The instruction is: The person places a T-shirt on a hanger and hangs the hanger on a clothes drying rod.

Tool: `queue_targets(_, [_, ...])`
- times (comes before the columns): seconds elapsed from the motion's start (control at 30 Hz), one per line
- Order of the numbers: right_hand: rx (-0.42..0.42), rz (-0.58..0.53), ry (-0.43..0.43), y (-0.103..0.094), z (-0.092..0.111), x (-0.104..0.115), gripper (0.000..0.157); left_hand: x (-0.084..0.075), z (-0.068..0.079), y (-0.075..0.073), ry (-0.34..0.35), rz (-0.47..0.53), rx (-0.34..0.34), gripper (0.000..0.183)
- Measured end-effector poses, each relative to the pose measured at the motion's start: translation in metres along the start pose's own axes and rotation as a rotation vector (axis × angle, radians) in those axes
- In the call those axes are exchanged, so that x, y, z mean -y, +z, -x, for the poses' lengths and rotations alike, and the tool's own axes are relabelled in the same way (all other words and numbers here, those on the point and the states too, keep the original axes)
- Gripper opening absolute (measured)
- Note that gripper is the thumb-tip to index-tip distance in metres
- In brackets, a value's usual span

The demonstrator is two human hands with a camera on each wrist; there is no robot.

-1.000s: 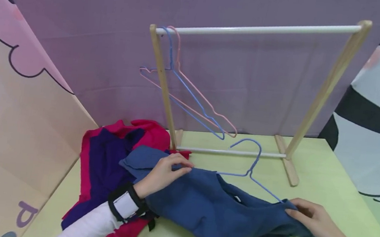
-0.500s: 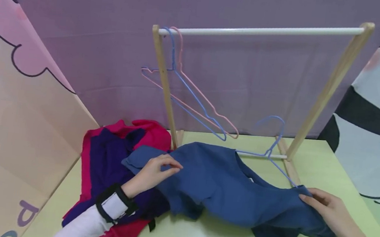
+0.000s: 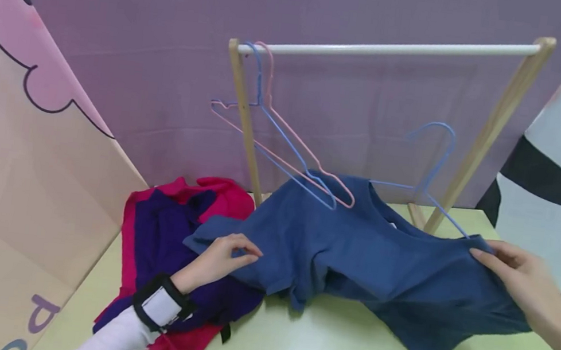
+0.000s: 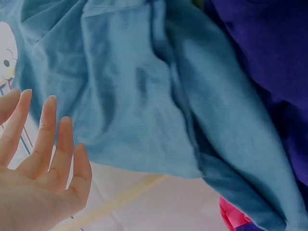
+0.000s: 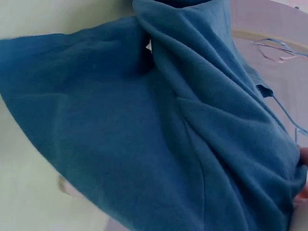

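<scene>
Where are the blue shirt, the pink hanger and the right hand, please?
Blue shirt [image 3: 370,254], head view: middle of the body.
Pink hanger [image 3: 295,136], head view: one sloping arm.
Right hand [image 3: 524,277], head view: middle of the hand.

I'm in a screened-off, playroom-like corner: a panda-print panel [image 3: 545,222], creased purple backdrop [image 3: 173,24] and cartoon-print panel [image 3: 11,167] surround my pale green tabletop [image 3: 334,343]; home or studio, I can't tell.

blue shirt [image 3: 355,253] | rumpled, slanting | blue hanger [image 3: 426,189] | in neckline, hook up
</scene>
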State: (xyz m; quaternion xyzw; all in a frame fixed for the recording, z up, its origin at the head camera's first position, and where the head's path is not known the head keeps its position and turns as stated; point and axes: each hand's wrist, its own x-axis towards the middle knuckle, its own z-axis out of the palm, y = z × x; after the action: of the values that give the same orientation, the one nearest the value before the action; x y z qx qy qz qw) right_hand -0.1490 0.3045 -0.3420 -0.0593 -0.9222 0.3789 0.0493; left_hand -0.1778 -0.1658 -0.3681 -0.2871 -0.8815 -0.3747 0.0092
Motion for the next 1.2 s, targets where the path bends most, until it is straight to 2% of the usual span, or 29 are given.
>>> queue_targets(0.17, [-0.081, -0.010, -0.008, -0.018, -0.012, 0.010, 0.049, 0.004, 0.002, 0.000, -0.027, 0.007, 0.023, 0.013])
queue_targets(0.33, [-0.118, -0.109, -0.001, -0.039, -0.025, 0.022, 0.012, 0.007, 0.003, 0.000, -0.043, 0.003, 0.039, 0.014])
queue_targets(0.4, [-0.139, -0.111, 0.005, -0.046, -0.030, 0.027, 0.005, 0.007, 0.003, 0.001, -0.050, -0.002, 0.041, 0.013])
queue_targets(0.57, [-0.183, -0.075, 0.034, -0.069, -0.044, 0.039, 0.005, 0.008, 0.004, 0.002, -0.053, -0.009, 0.035, 0.013])
queue_targets(0.63, [-0.183, -0.112, 0.033, -0.079, -0.051, 0.043, 0.006, 0.008, 0.004, 0.002, -0.051, -0.009, 0.032, 0.013])
queue_targets(0.8, [-0.228, -0.195, -0.024, -0.097, -0.070, 0.052, 0.024, 0.009, 0.005, 0.002, -0.045, -0.011, 0.026, 0.013])
queue_targets(0.87, [-0.253, -0.196, -0.039, -0.101, -0.075, 0.054, 0.027, 0.009, 0.005, 0.002, -0.050, -0.009, 0.030, 0.013])
queue_targets(1.0, [-0.263, -0.145, -0.014, -0.104, -0.084, 0.053, 0.020, 0.009, 0.005, 0.002, -0.060, -0.010, 0.032, 0.012])
queue_targets(1.2, [-0.230, -0.045, 0.021, -0.101, -0.089, 0.047, 0.009, 0.009, 0.004, 0.003, -0.049, 0.003, 0.040, 0.013])
